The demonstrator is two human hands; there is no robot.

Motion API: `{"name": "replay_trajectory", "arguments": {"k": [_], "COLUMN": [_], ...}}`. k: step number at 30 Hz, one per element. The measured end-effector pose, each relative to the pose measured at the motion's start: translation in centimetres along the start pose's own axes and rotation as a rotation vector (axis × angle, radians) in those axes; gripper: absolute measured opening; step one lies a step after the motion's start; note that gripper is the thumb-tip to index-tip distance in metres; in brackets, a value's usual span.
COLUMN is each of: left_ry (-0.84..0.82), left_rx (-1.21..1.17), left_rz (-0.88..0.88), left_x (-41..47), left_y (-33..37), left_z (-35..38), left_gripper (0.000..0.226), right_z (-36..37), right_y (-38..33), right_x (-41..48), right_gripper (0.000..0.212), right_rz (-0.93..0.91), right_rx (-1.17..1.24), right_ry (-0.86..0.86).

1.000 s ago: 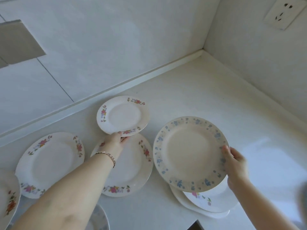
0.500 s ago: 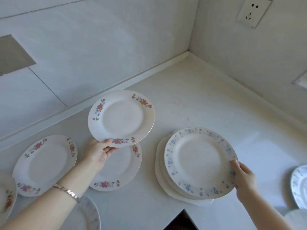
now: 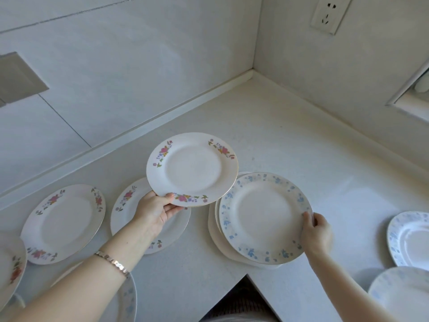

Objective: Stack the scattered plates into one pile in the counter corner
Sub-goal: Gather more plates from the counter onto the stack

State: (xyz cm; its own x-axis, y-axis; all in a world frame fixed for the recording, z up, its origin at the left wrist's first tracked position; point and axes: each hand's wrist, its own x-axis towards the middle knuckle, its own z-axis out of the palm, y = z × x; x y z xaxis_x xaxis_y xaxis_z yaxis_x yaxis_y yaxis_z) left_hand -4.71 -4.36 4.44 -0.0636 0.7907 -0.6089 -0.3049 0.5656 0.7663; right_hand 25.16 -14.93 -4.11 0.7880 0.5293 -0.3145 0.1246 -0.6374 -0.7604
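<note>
On the white counter (image 3: 290, 145), a pink-flowered plate (image 3: 63, 223) lies near the left edge. The left hand (image 3: 154, 211) pinches the near rim of a raised pink-flowered plate (image 3: 192, 169), above another one (image 3: 130, 205). The right hand (image 3: 316, 231) grips the blue-flowered plate (image 3: 263, 217) topping a small pile near the counter's inner front edge, well short of the corner.

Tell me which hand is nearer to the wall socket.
Right. The right hand grips the blue-flowered plate's rim, below and slightly left of the wall socket. The left hand holds the pink-flowered plate much farther left.
</note>
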Motion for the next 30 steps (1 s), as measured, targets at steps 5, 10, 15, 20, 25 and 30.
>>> {"name": "replay_trajectory", "arguments": {"k": [5, 10, 15, 20, 25, 30], "left_ry": [-0.028, -0.053, -0.06, -0.098, -0.157, -0.281], "left_rx": [0.035, 0.066, 0.089, 0.139, 0.24, 0.29], "left_rz": [-0.013, -0.036, -0.042, -0.035, -0.034, -0.095], "left_x": [0.0, -0.1, -0.2, -0.7, -1.3, -1.7], "left_y": [-0.5, -0.9, -1.1, -1.5, -1.9, -2.5], "left_z": [0.4, 1.0, 1.0, 0.3, 0.5, 1.8], "left_gripper": [0.021, 0.023, 0.021, 0.022, 0.022, 0.021], "right_z": [0.7, 0.7, 1.8, 1.7, 0.9, 0.4], "right_y": [0.1, -0.5, -1.2, -1.4, -2.1, -5.2], "right_x": [0.0, -0.1, -0.2, -0.1, 0.7, -0.7], "right_gripper": [0.032, 0.047, 0.072, 0.072, 0.068, 0.045], "right_rz": [0.005, -0.184, -0.186, -0.184, -0.157, -0.16], "right_rx": [-0.096, -0.236, -0.235, -0.228, -0.234, 0.157], "right_ry": [-0.022, -0.173, -0.246, -0.292, -0.296, -0.23]}}
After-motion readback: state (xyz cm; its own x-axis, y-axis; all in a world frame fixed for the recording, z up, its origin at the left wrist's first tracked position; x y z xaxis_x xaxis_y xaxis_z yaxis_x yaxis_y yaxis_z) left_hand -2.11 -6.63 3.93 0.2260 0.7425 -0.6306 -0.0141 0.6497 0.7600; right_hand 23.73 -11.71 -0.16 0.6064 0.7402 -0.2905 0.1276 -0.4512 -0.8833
